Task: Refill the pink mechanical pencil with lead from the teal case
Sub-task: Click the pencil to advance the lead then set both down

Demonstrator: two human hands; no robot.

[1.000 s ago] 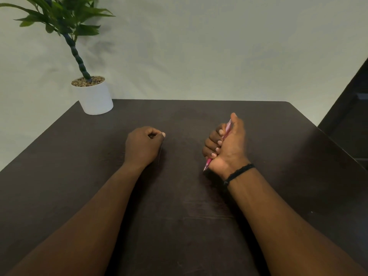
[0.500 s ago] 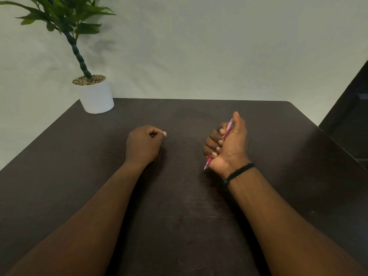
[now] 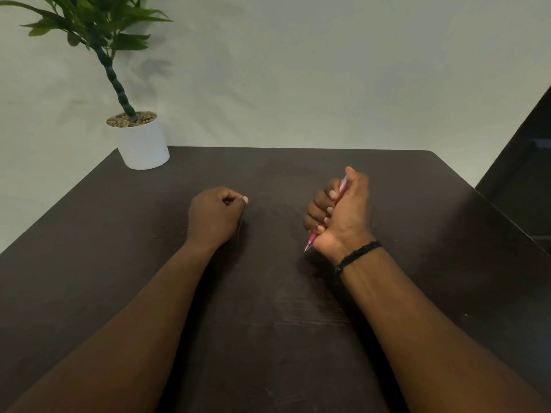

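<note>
My right hand (image 3: 343,213) is closed in a fist around the pink mechanical pencil (image 3: 310,241). The pencil is tilted, its metal tip pointing down toward the table near my wrist, and its top end sits under my thumb. My left hand (image 3: 213,214) rests on the table to the left, fingers curled with the thumb pressed to the forefinger. A very thin, faint lead (image 3: 238,231) hangs down from that pinch. The teal case is not in view.
The dark brown table (image 3: 268,323) fills the view, its far edge against a pale wall. A white pot with a green plant (image 3: 141,144) stands at the far left corner. A dark object lies beyond the table's right edge.
</note>
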